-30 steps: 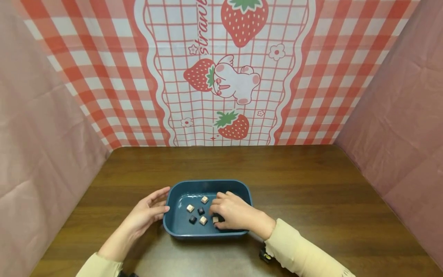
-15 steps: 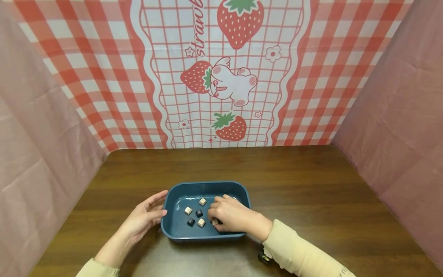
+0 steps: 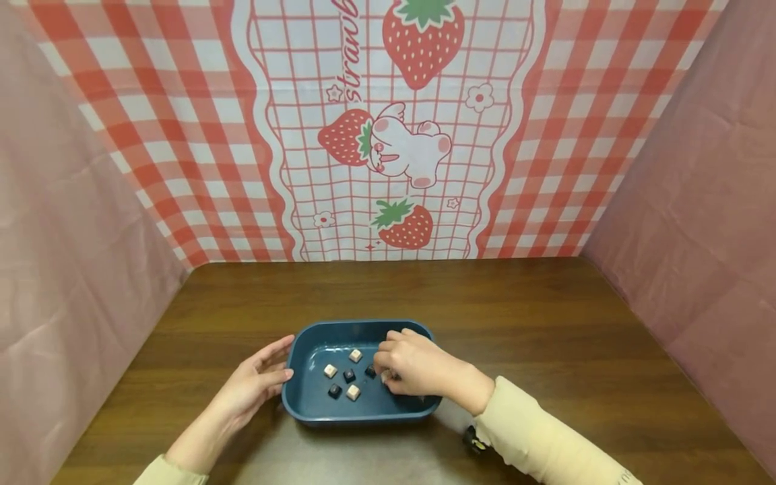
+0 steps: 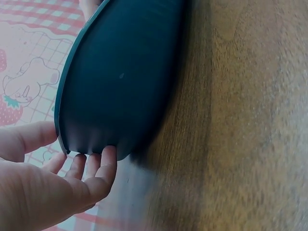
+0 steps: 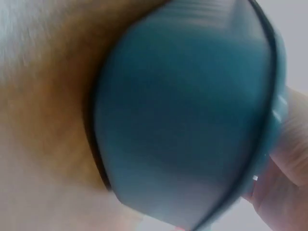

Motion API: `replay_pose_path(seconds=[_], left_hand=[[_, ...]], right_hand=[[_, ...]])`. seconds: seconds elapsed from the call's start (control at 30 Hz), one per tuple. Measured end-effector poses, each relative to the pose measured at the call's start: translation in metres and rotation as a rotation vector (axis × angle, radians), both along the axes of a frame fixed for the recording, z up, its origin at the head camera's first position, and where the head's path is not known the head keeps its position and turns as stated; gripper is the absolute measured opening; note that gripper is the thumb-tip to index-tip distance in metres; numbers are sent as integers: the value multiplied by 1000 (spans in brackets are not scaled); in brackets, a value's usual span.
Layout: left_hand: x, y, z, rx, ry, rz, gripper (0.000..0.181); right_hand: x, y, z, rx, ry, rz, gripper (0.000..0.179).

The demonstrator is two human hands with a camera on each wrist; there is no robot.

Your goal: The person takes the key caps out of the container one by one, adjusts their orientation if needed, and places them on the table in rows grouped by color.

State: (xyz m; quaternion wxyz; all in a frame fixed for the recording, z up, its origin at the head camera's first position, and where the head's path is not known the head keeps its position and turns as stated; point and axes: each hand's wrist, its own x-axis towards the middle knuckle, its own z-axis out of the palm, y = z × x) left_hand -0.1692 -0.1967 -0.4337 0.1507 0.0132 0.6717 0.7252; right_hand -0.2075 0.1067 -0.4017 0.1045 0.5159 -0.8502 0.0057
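A blue rectangular tray (image 3: 324, 409) holds several small keycaps. Lying loose in it are beige keycaps (image 3: 353, 392) and black keycaps (image 3: 335, 390), spread over the left and middle of its floor. My right hand (image 3: 415, 367) reaches over the tray's right part and pinches a beige keycap (image 3: 386, 377) between thumb and fingers. Most of that keycap is hidden by the fingers. At the tray's left end, my left hand (image 3: 251, 380) touches the outside; in the left wrist view its relaxed fingers (image 4: 108, 166) rest against the end wall, with the thumb by the rim.
The tray stands on a brown wooden table (image 3: 521, 310). Behind it hangs a red-and-white checked cloth (image 3: 570, 135) with strawberries, and pink cloth (image 3: 697, 202) lines both sides. A small black object (image 3: 474, 441) shows beside the right sleeve.
My right hand has shifted slightly right and away from the tray's front, now with a beige keycap in its fingers. A black keycap has come into view beside it. The left hand stays put.
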Motion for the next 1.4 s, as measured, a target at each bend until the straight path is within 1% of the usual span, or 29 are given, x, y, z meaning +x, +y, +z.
replay_pose_path(seconds=[0.17, 0.4, 0.57, 0.7, 0.9, 1.1, 1.23, 1.4], left_hand=[[0, 3, 0, -12, -2, 8, 66], [-1, 7, -1, -30, 0, 16, 65], [1, 7, -1, -39, -8, 25, 64], [1, 7, 1, -50, -13, 34, 63], [3, 7, 4, -61, -12, 45, 63], [2, 7, 5, -68, -8, 48, 63], [2, 7, 5, -69, -8, 47, 63], [1, 7, 4, -69, -7, 45, 63]], right_hand=[[-3, 14, 16, 2, 29, -19, 8], [-14, 41, 35, -66, 64, -60, 9], [-26, 58, 43, -89, 87, -96, 10], [-37, 71, 45, -116, 88, -125, 12], [-55, 85, 37, -185, 100, -158, 13], [-72, 93, 21, -223, 92, -191, 13], [-82, 98, 10, -237, 59, -243, 14], [-90, 102, -3, -219, -10, -343, 13]])
